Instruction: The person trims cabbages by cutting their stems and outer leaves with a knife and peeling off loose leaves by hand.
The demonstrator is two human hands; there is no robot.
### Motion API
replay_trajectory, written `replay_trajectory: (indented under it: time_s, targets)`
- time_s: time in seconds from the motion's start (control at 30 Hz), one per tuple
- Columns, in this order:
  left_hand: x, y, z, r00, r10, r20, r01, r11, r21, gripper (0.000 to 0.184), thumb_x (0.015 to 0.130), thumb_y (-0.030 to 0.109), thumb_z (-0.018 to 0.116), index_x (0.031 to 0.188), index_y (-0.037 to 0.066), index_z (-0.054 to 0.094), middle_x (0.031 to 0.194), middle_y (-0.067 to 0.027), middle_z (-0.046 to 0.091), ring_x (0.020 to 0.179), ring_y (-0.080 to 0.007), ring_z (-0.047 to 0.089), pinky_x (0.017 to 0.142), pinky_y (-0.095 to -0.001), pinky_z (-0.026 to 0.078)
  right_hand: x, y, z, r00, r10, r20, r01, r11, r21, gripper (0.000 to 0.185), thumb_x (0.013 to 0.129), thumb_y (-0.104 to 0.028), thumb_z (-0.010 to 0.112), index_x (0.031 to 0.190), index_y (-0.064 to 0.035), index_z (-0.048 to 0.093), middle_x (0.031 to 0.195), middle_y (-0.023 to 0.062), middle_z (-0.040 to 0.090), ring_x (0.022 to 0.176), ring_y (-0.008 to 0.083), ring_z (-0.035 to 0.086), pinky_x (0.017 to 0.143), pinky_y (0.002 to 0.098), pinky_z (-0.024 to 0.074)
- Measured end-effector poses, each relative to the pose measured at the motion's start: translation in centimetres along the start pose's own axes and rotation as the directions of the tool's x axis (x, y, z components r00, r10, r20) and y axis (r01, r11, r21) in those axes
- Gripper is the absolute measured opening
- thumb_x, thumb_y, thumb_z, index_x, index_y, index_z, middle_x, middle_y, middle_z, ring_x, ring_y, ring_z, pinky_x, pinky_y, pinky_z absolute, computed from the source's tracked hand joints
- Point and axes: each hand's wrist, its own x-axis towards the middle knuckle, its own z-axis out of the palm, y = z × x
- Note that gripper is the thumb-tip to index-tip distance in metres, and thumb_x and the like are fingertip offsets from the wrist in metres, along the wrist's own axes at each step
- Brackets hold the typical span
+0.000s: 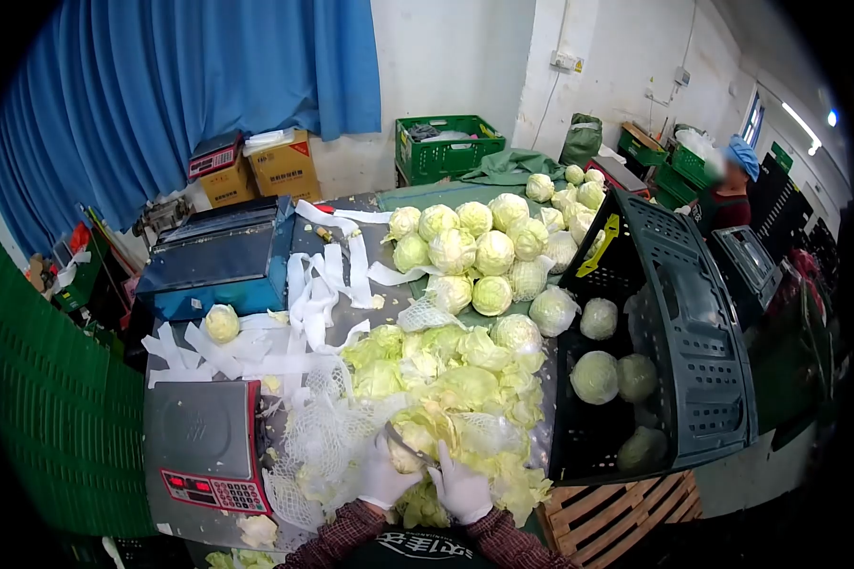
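Observation:
In the head view, my left hand (387,479), in a white glove, holds a cabbage (407,457) from its left side. My right hand (462,486), also gloved, is at the cabbage's right side, closed on a knife. The knife's thin grey blade (412,446) lies across the top of the cabbage; its handle is hidden in the glove. Loose outer leaves (446,384) are heaped under and beyond both hands. White foam netting (327,441) lies to the left of my left hand.
Trimmed cabbages (493,253) pile up at the table's far side. A dark crate (697,356) on its side holds several wrapped cabbages. Left stand a scale (204,431) and a blue machine (220,256). A person (733,185) in a blue cap is at far right.

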Motion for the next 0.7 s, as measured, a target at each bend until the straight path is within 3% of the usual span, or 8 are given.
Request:
replay_trajectory:
  time_s: [0.13, 0.2, 0.23, 0.3, 0.33, 0.43, 0.57, 0.7]
  targets:
    - [0.5, -0.4, 0.0, 1.000, -0.025, -0.011, 0.024, 0.998, -0.060, 0.093, 0.057, 0.027, 0.083, 0.130, -0.006, 0.035, 0.122, -0.0244, 0.046, 0.112, -0.0394, 0.048, 0.095, -0.0415, 0.043, 2.1, 0.6, 0.1, 0.999, -0.044, -0.028, 0.043, 0.999, -0.021, 0.053, 0.091, -0.029, 0.056, 0.134, -0.0009, 0.045, 0.073, 0.0107, 0.062, 0.054, 0.0259, 0.058, 0.047, 0.0371, 0.0453]
    - [-1.1, 0.1, 0.2, 0.996, 0.078, -0.050, -0.076, 0.997, 0.033, 0.093, 0.058, 0.027, 0.083, 0.130, -0.006, 0.035, 0.123, -0.0245, 0.046, 0.113, -0.0396, 0.048, 0.096, -0.0418, 0.042, 4.5, 2.6, 0.2, 0.870, -0.004, -0.493, -0.040, 0.996, -0.079, 0.056, 0.090, -0.030, 0.058, 0.135, -0.0012, 0.043, 0.084, 0.0154, 0.064, 0.069, 0.0279, 0.063, 0.055, 0.0372, 0.0496]
    - [-2.1, 0.1, 0.5, 0.981, 0.174, -0.086, -0.162, 0.978, 0.130, 0.093, 0.058, 0.027, 0.083, 0.130, -0.005, 0.035, 0.124, -0.0246, 0.046, 0.114, -0.0399, 0.047, 0.096, -0.0422, 0.042, 5.6, 3.0, -2.2, 0.871, -0.009, -0.492, -0.036, 0.996, -0.082, 0.056, 0.090, -0.030, 0.058, 0.135, -0.0012, 0.043, 0.084, 0.0154, 0.064, 0.069, 0.0279, 0.063, 0.055, 0.0372, 0.0496]
    - [-2.6, -1.9, 1.2, 0.984, 0.155, -0.083, -0.152, 0.988, 0.041, 0.093, 0.058, 0.028, 0.084, 0.131, -0.004, 0.035, 0.125, -0.0246, 0.045, 0.116, -0.0399, 0.046, 0.098, -0.0425, 0.041, 7.0, 2.4, -7.3, 0.896, 0.444, -0.029, -0.384, 0.804, 0.455, 0.058, 0.088, -0.034, 0.061, 0.134, -0.0032, 0.046, 0.098, 0.0202, 0.063, 0.090, 0.0309, 0.063, 0.069, 0.0378, 0.0522]
    - [-2.0, -2.3, 1.4, 0.987, 0.128, -0.101, -0.135, 0.989, -0.065, 0.092, 0.059, 0.028, 0.084, 0.131, -0.003, 0.035, 0.126, -0.0247, 0.045, 0.118, -0.0399, 0.045, 0.099, -0.0428, 0.040, 6.4, 1.7, -6.9, 0.894, 0.446, -0.044, -0.379, 0.804, 0.458, 0.058, 0.088, -0.034, 0.061, 0.134, -0.0032, 0.046, 0.098, 0.0202, 0.063, 0.090, 0.0309, 0.063, 0.069, 0.0378, 0.0522]
    - [-1.3, -1.2, -0.5, 0.999, 0.039, -0.029, -0.045, 0.971, -0.236, 0.093, 0.058, 0.029, 0.085, 0.131, -0.002, 0.036, 0.128, -0.0247, 0.044, 0.120, -0.0389, 0.044, 0.102, -0.0417, 0.038, 4.2, -1.2, -3.4, 0.903, 0.025, -0.429, -0.001, 0.998, 0.056, 0.060, 0.086, -0.034, 0.064, 0.136, -0.0076, 0.045, 0.082, 0.0136, 0.063, 0.067, 0.0302, 0.062, 0.063, 0.0370, 0.0506]
    - [-1.6, -1.1, -1.7, 0.971, 0.231, -0.065, -0.232, 0.973, 0.003, 0.094, 0.058, 0.024, 0.087, 0.133, -0.002, 0.037, 0.126, -0.0226, 0.046, 0.118, -0.0320, 0.048, 0.101, -0.0395, 0.040, 5.0, -1.1, -0.6, 0.909, 0.138, -0.394, 0.044, 0.907, 0.418, 0.053, 0.079, -0.030, 0.071, 0.123, -0.0061, 0.055, 0.083, 0.0116, 0.063, 0.065, 0.0242, 0.063, 0.060, 0.0326, 0.0509]
    - [-1.4, -0.6, -4.1, 0.992, 0.088, -0.085, -0.120, 0.835, -0.537, 0.090, 0.060, 0.016, 0.087, 0.133, -0.001, 0.036, 0.128, -0.0167, 0.048, 0.117, -0.0268, 0.050, 0.099, -0.0370, 0.044, 7.4, 2.2, -1.6, 0.877, 0.450, -0.166, -0.168, 0.612, 0.773, 0.030, 0.076, -0.013, 0.069, 0.104, -0.0029, 0.061, 0.073, 0.0104, 0.062, 0.056, 0.0197, 0.059, 0.053, 0.0293, 0.0491]
